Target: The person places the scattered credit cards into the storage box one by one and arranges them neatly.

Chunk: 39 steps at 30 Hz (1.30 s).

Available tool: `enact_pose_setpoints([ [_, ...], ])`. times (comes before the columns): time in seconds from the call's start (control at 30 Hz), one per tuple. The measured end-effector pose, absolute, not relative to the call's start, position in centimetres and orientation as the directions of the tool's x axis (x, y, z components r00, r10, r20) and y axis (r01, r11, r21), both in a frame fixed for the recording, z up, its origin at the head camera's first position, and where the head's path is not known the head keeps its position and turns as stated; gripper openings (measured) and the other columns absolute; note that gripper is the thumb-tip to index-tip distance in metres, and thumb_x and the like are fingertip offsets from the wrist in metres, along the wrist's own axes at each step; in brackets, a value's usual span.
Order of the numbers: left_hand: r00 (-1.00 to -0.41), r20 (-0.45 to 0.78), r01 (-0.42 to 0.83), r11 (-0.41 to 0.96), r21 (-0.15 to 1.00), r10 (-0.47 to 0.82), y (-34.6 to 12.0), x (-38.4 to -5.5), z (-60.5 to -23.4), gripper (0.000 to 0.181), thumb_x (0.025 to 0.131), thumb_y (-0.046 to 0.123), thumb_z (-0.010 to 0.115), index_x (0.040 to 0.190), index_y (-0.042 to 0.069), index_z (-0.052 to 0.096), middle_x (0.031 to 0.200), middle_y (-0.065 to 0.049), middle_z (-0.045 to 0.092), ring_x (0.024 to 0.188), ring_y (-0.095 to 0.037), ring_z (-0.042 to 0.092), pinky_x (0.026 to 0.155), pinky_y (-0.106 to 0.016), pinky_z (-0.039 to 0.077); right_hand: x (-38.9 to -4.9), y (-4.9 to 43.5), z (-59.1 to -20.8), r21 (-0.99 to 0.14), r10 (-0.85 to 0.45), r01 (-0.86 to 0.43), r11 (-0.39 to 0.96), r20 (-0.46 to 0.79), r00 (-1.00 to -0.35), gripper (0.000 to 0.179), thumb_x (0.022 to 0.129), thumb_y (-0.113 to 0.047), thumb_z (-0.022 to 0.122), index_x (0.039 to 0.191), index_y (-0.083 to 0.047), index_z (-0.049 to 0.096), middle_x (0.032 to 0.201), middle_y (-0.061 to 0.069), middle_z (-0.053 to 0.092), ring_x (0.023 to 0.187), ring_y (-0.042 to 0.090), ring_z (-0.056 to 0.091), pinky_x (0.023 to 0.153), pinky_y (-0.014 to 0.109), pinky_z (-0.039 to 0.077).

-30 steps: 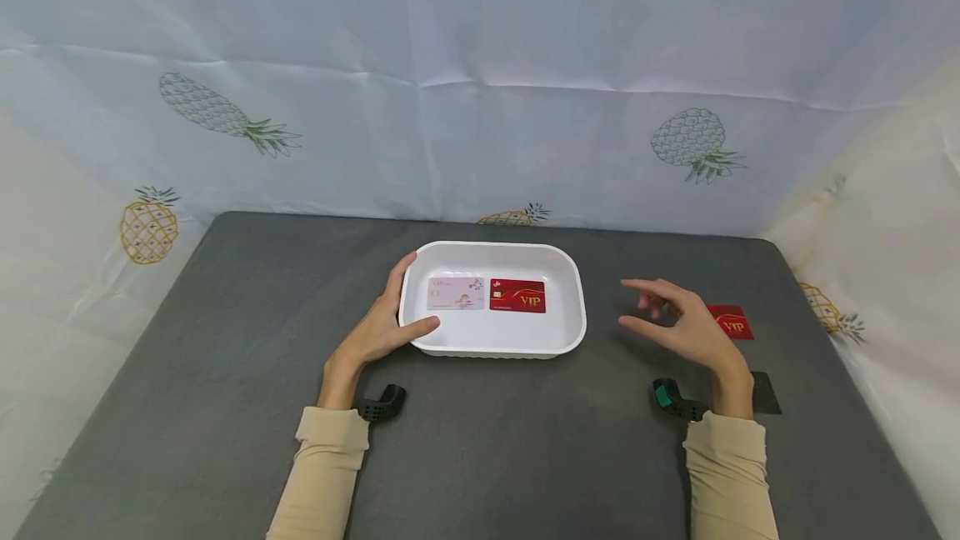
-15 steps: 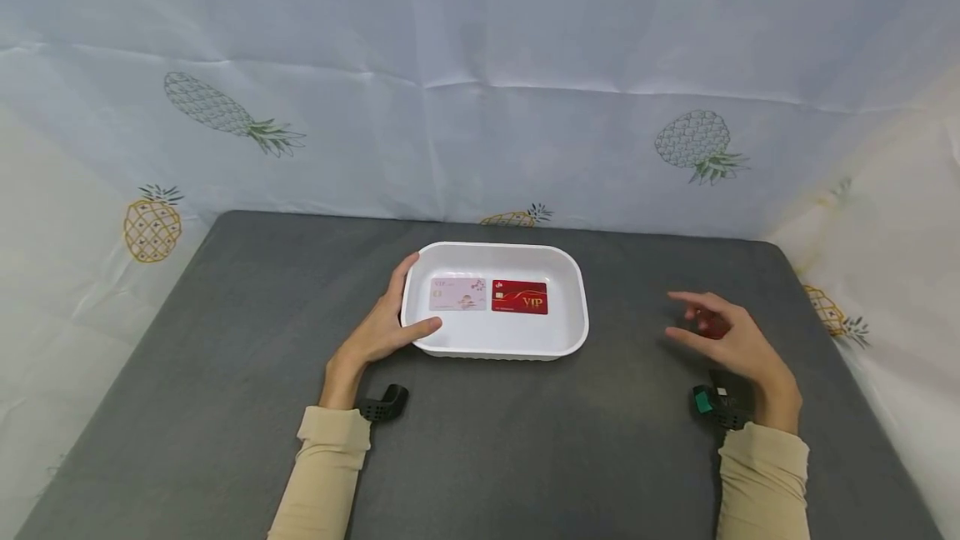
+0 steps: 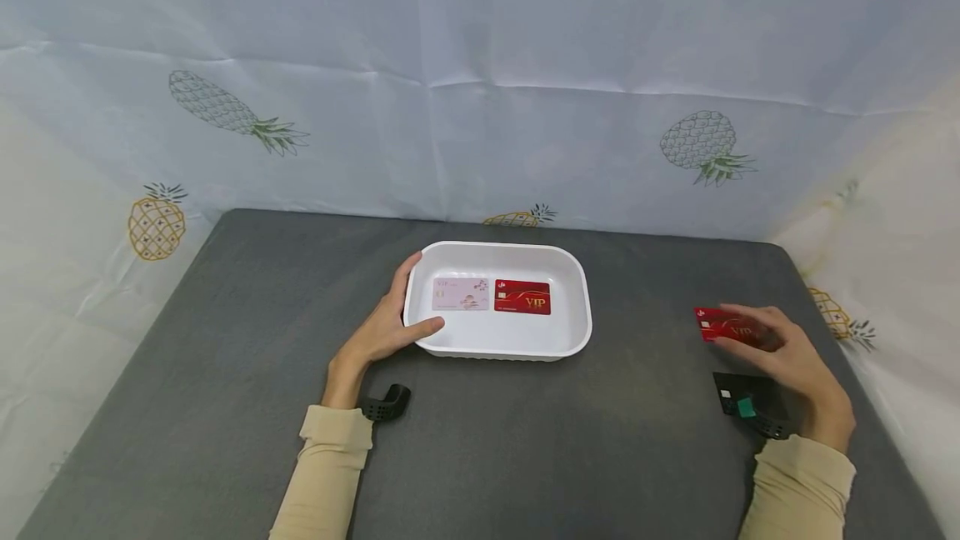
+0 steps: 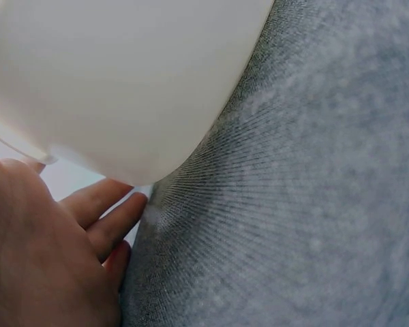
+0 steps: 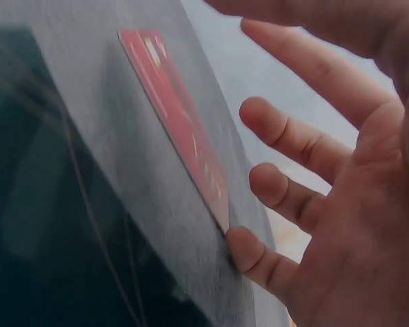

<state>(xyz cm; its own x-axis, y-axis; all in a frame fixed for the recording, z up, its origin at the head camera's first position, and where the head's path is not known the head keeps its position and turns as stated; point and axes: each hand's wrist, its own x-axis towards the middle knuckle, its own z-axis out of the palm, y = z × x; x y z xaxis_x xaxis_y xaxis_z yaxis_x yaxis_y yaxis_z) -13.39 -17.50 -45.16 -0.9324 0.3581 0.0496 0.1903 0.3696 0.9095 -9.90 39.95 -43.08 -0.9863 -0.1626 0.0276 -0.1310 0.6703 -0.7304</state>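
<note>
A white rectangular tray [image 3: 498,340] stands near the middle of the table. A pale pink VIP card [image 3: 460,294] and a red VIP card [image 3: 522,297] lie side by side in it. My left hand [image 3: 378,330] holds the tray's left end, thumb over the rim and fingers along the outer wall. Another red VIP card [image 3: 711,325] lies on the table at the right. Over its right part hovers my right hand [image 3: 791,357], fingers spread and thumb apart. In the right wrist view the fingertips come close to this red card [image 5: 177,116], with nothing between them.
A black card [image 3: 759,390] lies nearer to me, partly covered by the right wrist's camera mount [image 3: 750,413]. Grey cloth covers the table [image 3: 570,457]. Behind it hangs a pale curtain [image 3: 465,132] with pineapple prints.
My right hand has moved right and slightly toward me, away from the tray to the red card, whose left part now shows. The left hand stays on the tray.
</note>
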Motion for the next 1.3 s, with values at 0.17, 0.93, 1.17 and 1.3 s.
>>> enact_pose_setpoints([
  [0.17, -0.932, 0.051, 0.193, 0.373, 0.907, 0.358, -17.5, -13.4, -45.3, 0.106, 0.087, 0.036, 0.077, 0.164, 0.032, 0.004, 0.147, -0.013, 0.049, 0.13, -0.03, 0.051, 0.11, -0.054, 0.037, -10.1, 41.5, -44.0, -0.677, -0.179, -0.186, 0.712, 0.081, -0.981, 0.056, 0.09, -0.001, 0.074, 0.143, -0.004, 0.056, 0.109, -0.011, 0.04, 0.094, -0.004, 0.039, 0.068, 0.014, 0.042],
  [0.93, -0.935, 0.05, 0.19, 0.376, 0.907, 0.352, -17.6, -13.4, -45.4, 0.106, 0.086, 0.039, 0.076, 0.164, 0.034, 0.004, 0.145, -0.013, 0.051, 0.128, -0.03, 0.053, 0.11, -0.053, 0.038, -11.5, 42.3, -44.8, -0.503, -0.155, -0.115, 0.857, -0.039, -0.987, 0.066, 0.095, -0.019, 0.069, 0.155, -0.018, 0.043, 0.119, 0.033, 0.037, 0.104, 0.039, 0.029, 0.075, 0.048, 0.03],
  [1.17, -0.931, 0.055, 0.196, 0.369, 0.908, 0.36, -17.6, -13.5, -45.4, 0.106, 0.087, 0.039, 0.076, 0.164, 0.032, 0.004, 0.143, -0.014, 0.053, 0.126, -0.03, 0.054, 0.109, -0.053, 0.039, -11.5, 42.5, -45.0, -0.519, -0.16, -0.12, 0.847, -0.034, -0.987, 0.061, 0.094, -0.019, 0.07, 0.151, -0.022, 0.049, 0.118, 0.031, 0.037, 0.102, 0.034, 0.028, 0.075, 0.045, 0.028],
  [1.3, -0.932, 0.054, 0.195, 0.368, 0.909, 0.359, -17.6, -13.5, -45.3, 0.105, 0.087, 0.037, 0.076, 0.164, 0.032, 0.004, 0.141, -0.014, 0.054, 0.125, -0.03, 0.054, 0.109, -0.052, 0.039, -11.6, 42.6, -44.9, -0.531, -0.179, -0.143, 0.835, -0.016, -0.984, 0.054, 0.092, -0.016, 0.072, 0.143, -0.021, 0.054, 0.118, 0.031, 0.038, 0.1, 0.033, 0.028, 0.075, 0.043, 0.029],
])
